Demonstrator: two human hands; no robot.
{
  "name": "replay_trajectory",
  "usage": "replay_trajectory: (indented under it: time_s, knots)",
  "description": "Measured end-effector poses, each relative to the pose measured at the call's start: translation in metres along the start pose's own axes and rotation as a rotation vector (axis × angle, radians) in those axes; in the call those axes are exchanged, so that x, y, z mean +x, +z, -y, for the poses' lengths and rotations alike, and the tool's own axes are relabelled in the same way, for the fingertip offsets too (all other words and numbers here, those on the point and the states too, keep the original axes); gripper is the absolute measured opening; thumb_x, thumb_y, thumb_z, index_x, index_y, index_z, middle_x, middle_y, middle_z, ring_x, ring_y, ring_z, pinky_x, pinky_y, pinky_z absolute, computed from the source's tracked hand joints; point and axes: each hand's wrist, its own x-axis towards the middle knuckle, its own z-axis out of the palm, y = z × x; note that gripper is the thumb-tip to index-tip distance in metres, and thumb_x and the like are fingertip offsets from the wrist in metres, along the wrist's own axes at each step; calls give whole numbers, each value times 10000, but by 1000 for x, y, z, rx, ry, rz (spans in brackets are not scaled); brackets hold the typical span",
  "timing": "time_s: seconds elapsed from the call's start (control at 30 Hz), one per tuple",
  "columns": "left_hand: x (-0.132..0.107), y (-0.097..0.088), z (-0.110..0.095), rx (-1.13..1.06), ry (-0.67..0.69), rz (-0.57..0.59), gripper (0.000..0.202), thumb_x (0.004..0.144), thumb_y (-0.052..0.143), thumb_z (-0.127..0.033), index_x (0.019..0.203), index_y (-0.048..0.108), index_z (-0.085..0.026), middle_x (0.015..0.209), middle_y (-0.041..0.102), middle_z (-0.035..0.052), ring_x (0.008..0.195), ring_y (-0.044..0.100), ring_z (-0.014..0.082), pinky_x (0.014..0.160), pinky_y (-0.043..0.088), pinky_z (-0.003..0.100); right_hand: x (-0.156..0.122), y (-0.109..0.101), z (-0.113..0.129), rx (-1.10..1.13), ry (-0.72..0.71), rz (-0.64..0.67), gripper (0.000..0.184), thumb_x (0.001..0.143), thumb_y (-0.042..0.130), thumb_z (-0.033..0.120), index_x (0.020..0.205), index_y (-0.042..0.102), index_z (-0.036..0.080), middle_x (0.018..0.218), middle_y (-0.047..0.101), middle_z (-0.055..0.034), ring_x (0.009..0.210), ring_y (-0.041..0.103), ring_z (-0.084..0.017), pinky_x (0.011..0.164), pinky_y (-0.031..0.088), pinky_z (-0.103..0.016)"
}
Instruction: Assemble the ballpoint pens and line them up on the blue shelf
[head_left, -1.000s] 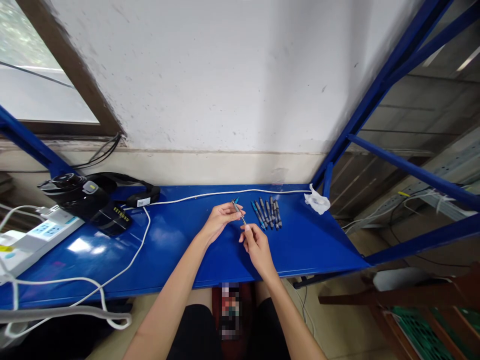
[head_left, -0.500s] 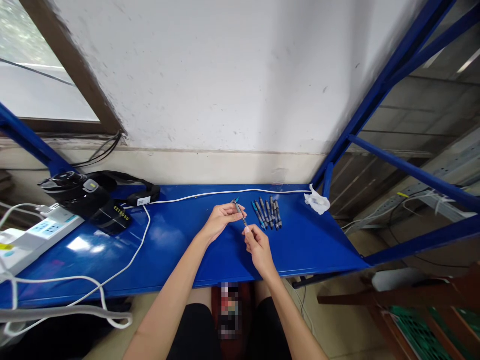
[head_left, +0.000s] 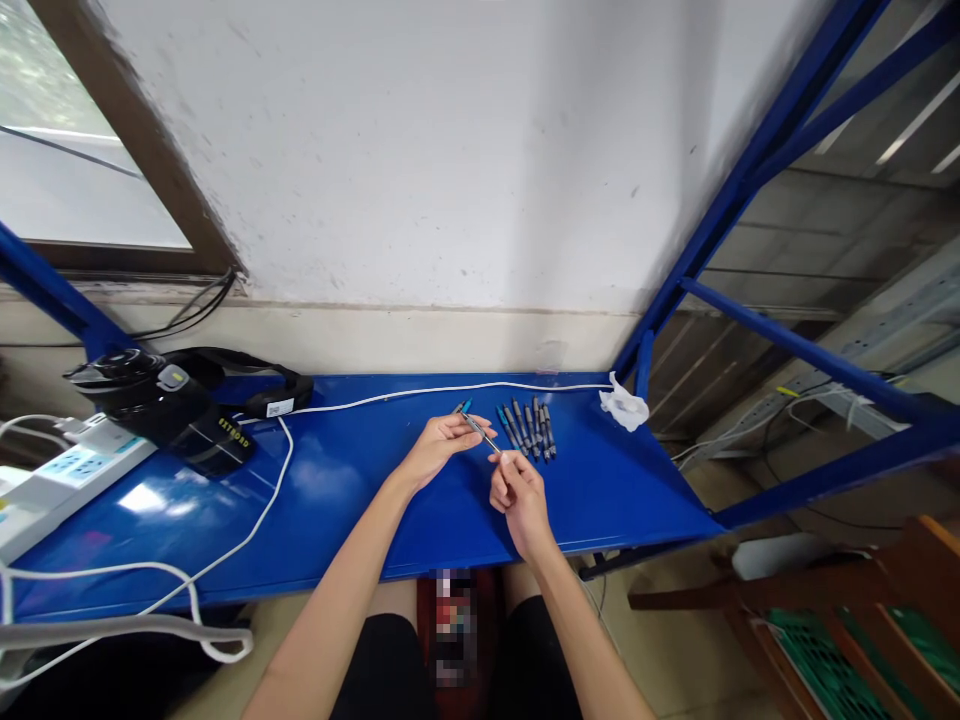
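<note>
Over the middle of a blue metal shelf [head_left: 360, 500], my left hand [head_left: 439, 450] pinches the upper part of a pen with a blue tip [head_left: 471, 422]. My right hand [head_left: 517, 490] is closed on the thin lower end of the same pen, a little nearer to me. The pen slants between the two hands, just above the shelf. To the right of my hands, several more pens [head_left: 525, 428] lie side by side in a row on the shelf.
A white cable [head_left: 420, 392] runs along the back of the shelf. A black device with a strap [head_left: 169, 410] and a white power strip [head_left: 67, 470] sit at the left. Crumpled white tissue [head_left: 622, 406] lies by the blue upright at the right. A wall stands behind.
Both hands have stayed on the pen and shifted little; the right hand has drawn slightly away along the pen. The camera view has drifted a bit to the right.
</note>
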Motion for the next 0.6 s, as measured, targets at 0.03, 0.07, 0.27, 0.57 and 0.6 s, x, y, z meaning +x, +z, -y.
replay_trajectory:
  time_s: [0.03, 0.07, 0.27, 0.57, 0.6]
  knots:
    - [1, -1, 0, 61, 37, -34, 420, 920, 871, -496, 1170, 837, -160, 1133, 864, 154, 1100, 800, 306, 1044, 562, 418, -1, -1, 1, -5, -30, -30, 474, 921, 827, 664, 1020, 697, 219, 589, 429, 97, 488, 220, -71, 460, 210, -229]
    - [2, -3, 1, 146, 83, -88, 421, 976, 794, -548, 1150, 840, -168, 1149, 861, 151, 1108, 794, 308, 1043, 564, 428, -1, -3, 3, -16, -70, -66, 471, 924, 828, 661, 1042, 694, 225, 602, 456, 92, 485, 238, -70, 456, 220, -225]
    - [5, -24, 16, 892, 303, -265, 290, 1047, 706, -490, 1166, 836, -260, 1241, 812, 86, 1180, 715, 312, 1115, 520, 502, -14, -37, 27, -168, -294, -198, 394, 1011, 752, 622, 980, 579, 269, 646, 585, 66, 496, 393, -97, 472, 299, -229]
    - [6, -31, 37, 1107, 358, -206, 210, 1076, 641, -279, 1233, 780, -271, 1304, 722, 86, 1198, 670, 291, 1122, 533, 496, -3, -103, 61, -985, -452, -375, 428, 1056, 638, 633, 928, 677, 226, 754, 618, 6, 667, 524, -168, 664, 414, -311]
    - [6, -31, 38, 1107, 358, -217, 209, 1074, 632, -251, 1225, 775, -271, 1295, 723, 84, 1193, 677, 288, 1128, 528, 500, 0, -110, 60, -1033, -450, -377, 419, 1054, 633, 634, 968, 681, 227, 786, 649, -7, 696, 563, -186, 698, 447, -325]
